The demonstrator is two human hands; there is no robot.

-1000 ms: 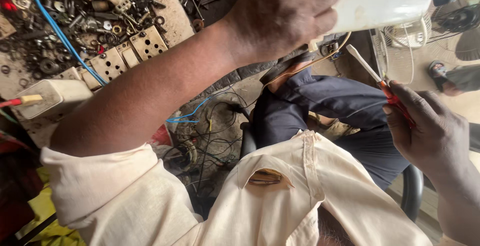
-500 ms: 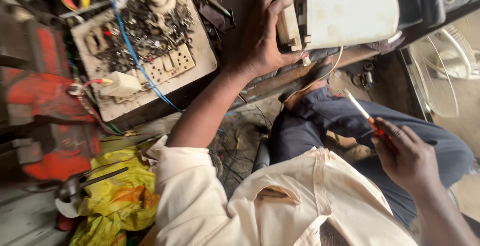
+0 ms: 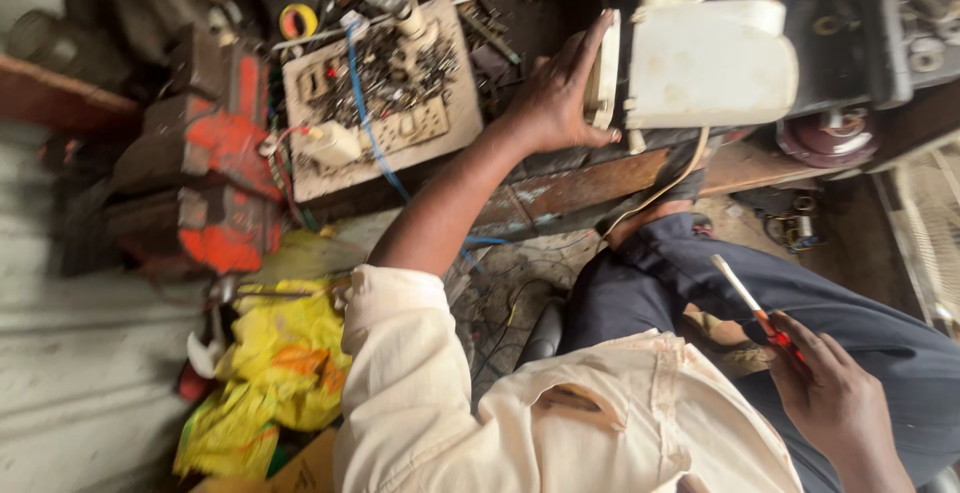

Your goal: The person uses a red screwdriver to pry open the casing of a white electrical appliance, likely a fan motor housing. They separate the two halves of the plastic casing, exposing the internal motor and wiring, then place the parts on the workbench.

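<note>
Two hands at work over a crowded repair counter, seen from above. Left hand spread flat, palm and fingers pressed against the pale end cover of a cream plastic appliance housing, steadying rather than gripping. Right hand low over the lap, fingers curled around a red-handled screwdriver with its white-tipped shaft pointing up and away, well apart from the housing. Housing lying on its side at the near edge of the counter, end cover seemingly parted slightly from the body, a thin cream cord trailing down from beneath. By the look of things, dismantling or refitting only partly done: casing not fully apart, tool not engaged with any screw, inner parts hidden from view. Left of the housing, a worn pale socket board heaped with small dark screws and metal scraps, crossed by a blue cable. Near the board's left edge, a small cream plug block with a red wire. Above, a roll of yellow tape. Further left, a bulky red-and-dark machine. Below that, crumpled yellow plastic bags on the floor. No readable labels or signs; no sealed packages visible. At the right, a dark maroon round part on the counter. Cream shirt and dark blue trousers filling the bottom of the view.
</note>
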